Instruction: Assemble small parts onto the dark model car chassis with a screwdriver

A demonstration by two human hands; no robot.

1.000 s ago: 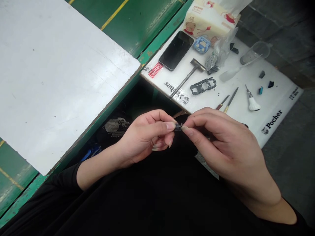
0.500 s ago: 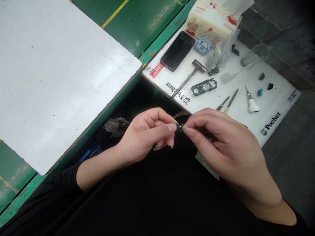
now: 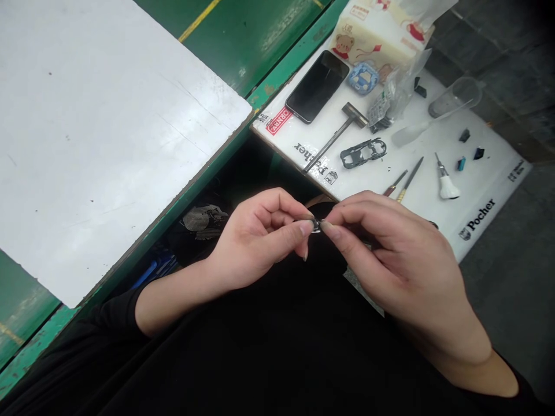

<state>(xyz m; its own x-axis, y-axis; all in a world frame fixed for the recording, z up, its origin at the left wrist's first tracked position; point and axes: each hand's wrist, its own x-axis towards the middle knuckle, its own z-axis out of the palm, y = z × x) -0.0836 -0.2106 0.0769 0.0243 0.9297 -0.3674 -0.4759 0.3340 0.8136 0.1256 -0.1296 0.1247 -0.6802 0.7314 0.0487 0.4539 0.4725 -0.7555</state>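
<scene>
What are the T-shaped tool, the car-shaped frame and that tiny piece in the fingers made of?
The T-shaped tool looks like metal: grey, with a dull sheen. The car-shaped frame is probably plastic: dark grey, faintly glossy; painted metal is possible. The tiny piece, mostly hidden, is dark with bright glints: glossy plastic or metal, I cannot tell.

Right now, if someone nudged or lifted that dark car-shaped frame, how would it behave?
Probably light for its size: the dark car-shaped frame has large openings. It should slide rather than roll, lying flat on the white tabletop. Its thin sides might snap if squeezed, though I can't tell the material.
</scene>
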